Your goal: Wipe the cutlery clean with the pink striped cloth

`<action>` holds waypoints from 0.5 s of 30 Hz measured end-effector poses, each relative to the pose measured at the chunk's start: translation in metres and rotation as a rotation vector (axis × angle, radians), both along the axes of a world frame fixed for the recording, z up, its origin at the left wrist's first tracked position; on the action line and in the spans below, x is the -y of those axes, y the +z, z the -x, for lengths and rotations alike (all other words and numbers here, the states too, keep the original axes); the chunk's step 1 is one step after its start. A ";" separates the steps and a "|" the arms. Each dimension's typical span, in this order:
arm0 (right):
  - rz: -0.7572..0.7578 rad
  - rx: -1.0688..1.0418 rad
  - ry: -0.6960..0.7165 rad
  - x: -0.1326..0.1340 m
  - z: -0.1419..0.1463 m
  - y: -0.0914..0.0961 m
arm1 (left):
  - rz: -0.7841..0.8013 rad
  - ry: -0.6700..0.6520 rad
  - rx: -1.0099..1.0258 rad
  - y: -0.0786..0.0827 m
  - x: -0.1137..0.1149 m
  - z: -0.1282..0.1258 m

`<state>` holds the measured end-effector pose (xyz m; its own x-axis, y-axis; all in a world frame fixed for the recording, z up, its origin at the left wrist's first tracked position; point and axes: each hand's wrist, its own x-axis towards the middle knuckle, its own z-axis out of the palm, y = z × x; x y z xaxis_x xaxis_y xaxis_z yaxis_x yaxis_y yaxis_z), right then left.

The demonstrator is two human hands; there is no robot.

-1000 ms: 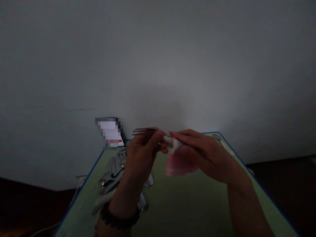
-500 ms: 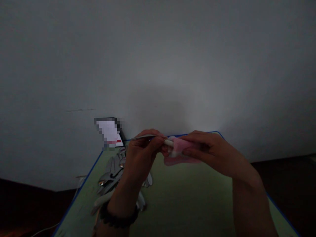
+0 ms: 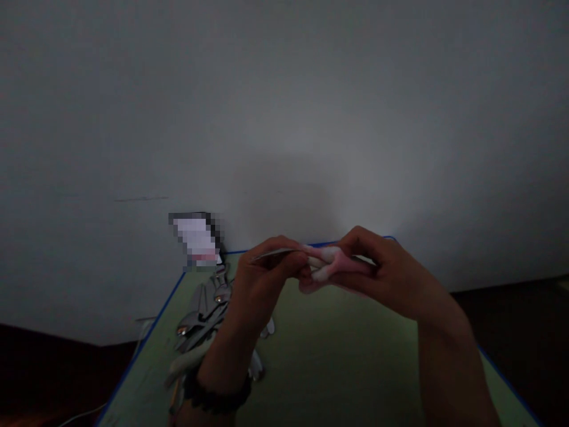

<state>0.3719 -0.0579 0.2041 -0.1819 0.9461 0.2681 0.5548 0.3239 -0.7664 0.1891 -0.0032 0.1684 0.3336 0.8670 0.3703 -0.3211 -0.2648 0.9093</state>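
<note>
My left hand (image 3: 260, 281) is closed on a metal fork (image 3: 273, 254) with a white handle, held level above the green table (image 3: 338, 367); the tines point left. My right hand (image 3: 382, 273) is closed around a pink cloth (image 3: 333, 267) that is wrapped over the fork's handle end. Both hands meet in mid-air over the table's far half. A dark band sits on my left wrist.
A heap of metal cutlery (image 3: 207, 311) lies on the table's left side, partly behind my left forearm. A blurred white object (image 3: 198, 240) stands at the far left corner. A grey wall rises behind the blue-edged table. A white cable (image 3: 137, 344) hangs at the left.
The fork has turned from flat tines to edge-on. The pink cloth, hanging loose a second ago, is now gathered tightly in my right hand round the handle.
</note>
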 end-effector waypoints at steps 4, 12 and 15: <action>0.012 0.124 0.015 -0.002 0.007 -0.002 | 0.008 0.019 -0.057 -0.002 -0.001 -0.001; -0.061 -0.016 -0.040 -0.012 0.012 -0.009 | 0.048 0.003 -0.190 0.007 0.000 0.000; -0.068 -0.112 -0.110 -0.015 0.014 -0.009 | 0.059 0.136 -0.156 0.008 0.001 0.000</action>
